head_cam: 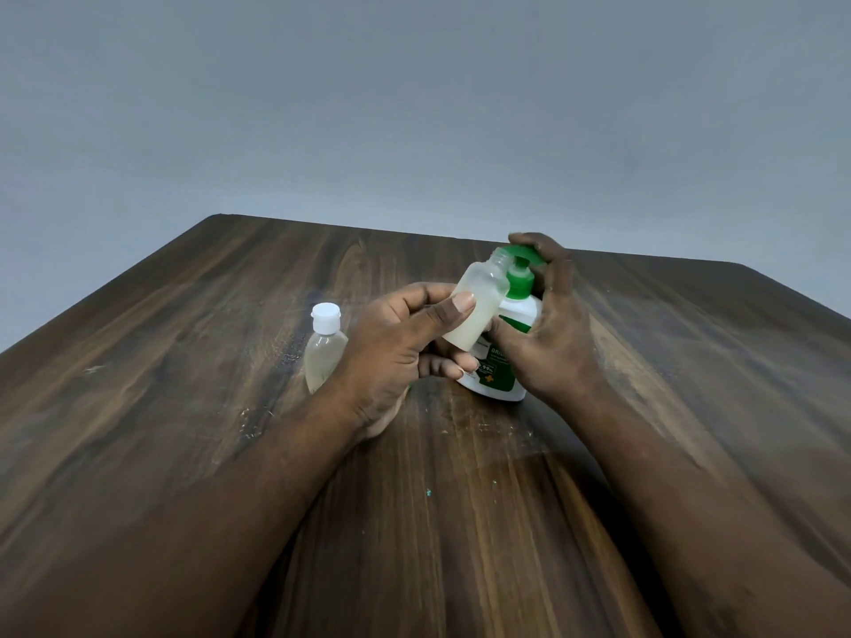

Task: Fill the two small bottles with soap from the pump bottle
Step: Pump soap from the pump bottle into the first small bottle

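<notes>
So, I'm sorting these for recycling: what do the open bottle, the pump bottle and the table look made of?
Open bottle: probably frosted translucent plastic; pale soap shows through its wall. Pump bottle: opaque white plastic, smooth, with a green pump that looks moulded. Table: dark wood grain, matte and scuffed; solid wood or laminate, I cannot tell.

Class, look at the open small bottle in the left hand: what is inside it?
Pale soap fills the lower part of the small bottle; its upper part looks empty. The thumb of the left hand hides part of it.
</notes>
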